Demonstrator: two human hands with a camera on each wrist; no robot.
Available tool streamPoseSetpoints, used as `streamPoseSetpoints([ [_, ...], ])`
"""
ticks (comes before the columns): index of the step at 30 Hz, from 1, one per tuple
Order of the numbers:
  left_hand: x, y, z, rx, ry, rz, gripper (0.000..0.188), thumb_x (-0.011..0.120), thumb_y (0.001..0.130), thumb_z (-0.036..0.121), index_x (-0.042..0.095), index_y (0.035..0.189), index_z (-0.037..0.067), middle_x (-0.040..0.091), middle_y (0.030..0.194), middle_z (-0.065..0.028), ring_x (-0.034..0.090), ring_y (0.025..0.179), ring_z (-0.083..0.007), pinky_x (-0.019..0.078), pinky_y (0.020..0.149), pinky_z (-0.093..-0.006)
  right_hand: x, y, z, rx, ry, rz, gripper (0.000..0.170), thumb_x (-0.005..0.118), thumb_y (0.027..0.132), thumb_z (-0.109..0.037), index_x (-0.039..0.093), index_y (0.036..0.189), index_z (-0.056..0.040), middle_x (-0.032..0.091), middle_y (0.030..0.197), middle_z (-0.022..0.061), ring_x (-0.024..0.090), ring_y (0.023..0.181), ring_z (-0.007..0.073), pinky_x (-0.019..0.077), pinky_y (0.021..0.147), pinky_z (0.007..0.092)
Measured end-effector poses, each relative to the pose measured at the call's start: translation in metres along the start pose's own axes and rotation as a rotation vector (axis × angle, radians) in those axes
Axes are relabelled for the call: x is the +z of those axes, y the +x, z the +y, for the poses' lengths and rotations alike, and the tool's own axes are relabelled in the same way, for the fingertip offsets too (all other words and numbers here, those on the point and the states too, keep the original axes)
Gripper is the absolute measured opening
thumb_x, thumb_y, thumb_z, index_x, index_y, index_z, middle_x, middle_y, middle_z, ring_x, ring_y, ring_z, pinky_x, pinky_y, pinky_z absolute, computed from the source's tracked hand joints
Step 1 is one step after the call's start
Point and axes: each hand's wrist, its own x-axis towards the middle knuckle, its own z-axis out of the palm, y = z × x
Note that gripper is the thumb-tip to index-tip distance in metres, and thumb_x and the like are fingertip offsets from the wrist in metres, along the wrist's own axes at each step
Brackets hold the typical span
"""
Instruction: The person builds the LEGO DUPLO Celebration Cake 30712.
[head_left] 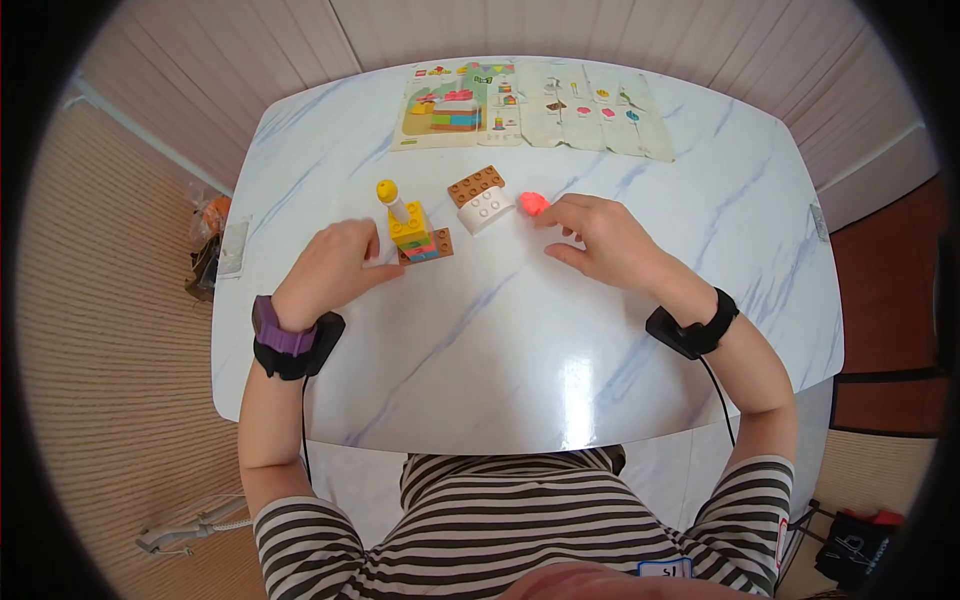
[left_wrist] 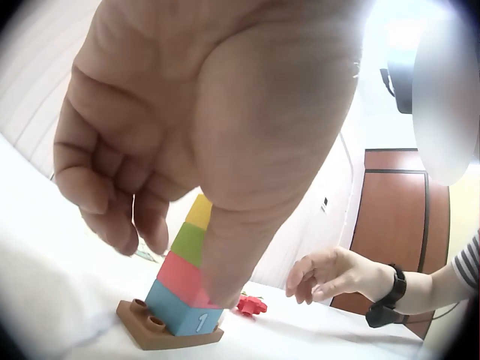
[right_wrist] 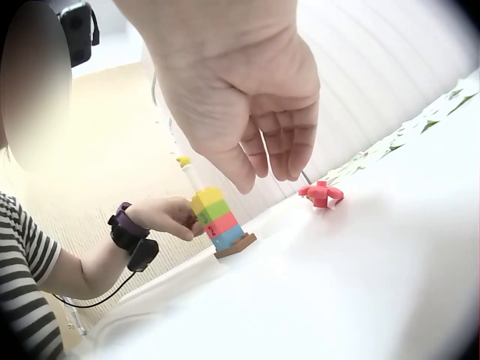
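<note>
A tower of yellow, green, pink and blue bricks (head_left: 410, 233) (left_wrist: 185, 270) (right_wrist: 216, 218) stands upright on a brown plate (head_left: 444, 241) (left_wrist: 142, 330). A white stick with a yellow tip (head_left: 388, 192) (right_wrist: 184, 161) rises from its top. My left hand (head_left: 335, 265) (left_wrist: 202, 112) is beside the tower, fingers loosely bent, thumb close to the base; contact is unclear. My right hand (head_left: 605, 240) (right_wrist: 240, 97) hovers with relaxed fingers near a red-pink piece (head_left: 534, 204) (left_wrist: 251, 305) (right_wrist: 321, 195) and grips nothing.
Between the tower and the red-pink piece lie a white curved brick (head_left: 487, 211) and a brown studded plate (head_left: 475, 184), set together. An unfolded instruction sheet (head_left: 600, 135) is spread along the far edge of the marbled table (head_left: 480, 370).
</note>
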Motion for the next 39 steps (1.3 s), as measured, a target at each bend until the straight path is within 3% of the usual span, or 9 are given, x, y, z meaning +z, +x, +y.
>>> streamPoseSetpoints([
  [1,-0.002,-0.004,0.002,-0.02,0.044,-0.121,0.032,0.072,0.074,0.027,0.058,0.075,-0.001,0.06,0.068,-0.0164,0.058,0.064,-0.033,0.0462,0.06,-0.0385,0.002,0.004,0.004,-0.018,-0.048,0.016,0.025,0.07,0.075,-0.007,0.061,0.098,-0.0037,0.062,0.094,0.0089,0.06,0.079,0.0235,0.0518,0.07,0.0329],
  [5,0.02,-0.013,0.022,0.257,-0.098,-0.121,0.023,0.067,0.079,0.019,0.056,0.072,0.001,0.059,0.067,-0.0151,0.056,0.064,-0.0326,0.0435,0.058,-0.039,0.009,0.029,0.016,-0.029,-0.166,0.047,0.024,0.066,0.075,-0.003,0.062,0.099,-0.0039,0.062,0.097,0.0089,0.057,0.093,0.0268,0.0489,0.08,0.0354],
  [13,0.059,0.016,0.05,0.491,-0.142,0.111,0.013,0.057,0.084,0.013,0.053,0.079,0.001,0.059,0.074,-0.0133,0.059,0.07,-0.0308,0.0475,0.063,-0.0399,0.028,0.067,0.013,-0.042,-0.188,-0.022,0.032,0.068,0.071,-0.004,0.063,0.102,-0.0046,0.06,0.103,0.0089,0.053,0.102,0.0274,0.047,0.086,0.0363],
  [18,0.073,0.027,0.055,0.446,-0.165,0.141,0.01,0.057,0.084,0.01,0.052,0.082,0.001,0.057,0.072,-0.0127,0.058,0.069,-0.03,0.0456,0.061,-0.0382,0.037,0.071,0.009,-0.076,-0.24,-0.11,0.035,0.071,0.068,-0.005,0.062,0.102,-0.0046,0.058,0.106,0.009,0.052,0.101,0.0279,0.0467,0.086,0.0363],
  [22,0.071,0.027,0.056,0.38,-0.283,0.112,0.012,0.06,0.083,0.009,0.052,0.086,0.001,0.057,0.07,-0.012,0.057,0.066,-0.0278,0.0443,0.059,-0.0366,0.047,0.071,0.017,-0.181,-0.257,0.017,0.021,0.066,0.068,-0.005,0.063,0.088,-0.0036,0.058,0.097,0.01,0.052,0.096,0.0272,0.0468,0.082,0.0354],
  [25,0.067,0.028,0.054,0.295,-0.258,0.025,0.018,0.061,0.084,0.013,0.049,0.09,0.001,0.059,0.077,-0.0174,0.059,0.075,-0.0351,0.0469,0.066,-0.0419,0.048,0.071,0.017,-0.208,-0.277,0.032,0.019,0.065,0.068,-0.005,0.062,0.086,-0.0033,0.058,0.096,0.0097,0.052,0.095,0.0269,0.0464,0.081,0.0354],
  [30,0.075,0.03,0.05,0.329,-0.244,0.18,0.019,0.063,0.083,0.011,0.05,0.092,0.001,0.059,0.073,-0.0135,0.059,0.068,-0.0291,0.0449,0.06,-0.0381,0.049,0.068,0.017,-0.248,-0.27,0.07,0.016,0.066,0.067,-0.005,0.061,0.083,-0.0032,0.058,0.092,0.0091,0.053,0.092,0.0267,0.0461,0.079,0.0351],
  [33,0.077,0.03,0.049,0.343,-0.252,0.237,0.02,0.065,0.082,0.009,0.05,0.093,0.001,0.058,0.069,-0.0108,0.058,0.064,-0.0259,0.0439,0.058,-0.0362,0.044,0.061,0.011,-0.185,-0.292,-0.05,0.032,0.074,0.061,-0.006,0.061,0.09,-0.0035,0.058,0.101,0.0081,0.053,0.095,0.0268,0.0454,0.081,0.0358],
  [39,0.075,0.027,0.051,0.342,-0.227,0.256,0.025,0.066,0.081,0.011,0.049,0.097,0.001,0.057,0.071,-0.0111,0.059,0.066,-0.0263,0.0443,0.06,-0.0366,0.036,0.039,0.002,-0.261,-0.247,-0.065,0.032,0.076,0.059,-0.008,0.059,0.086,-0.0028,0.057,0.101,0.0095,0.052,0.096,0.0263,0.045,0.081,0.036],
])
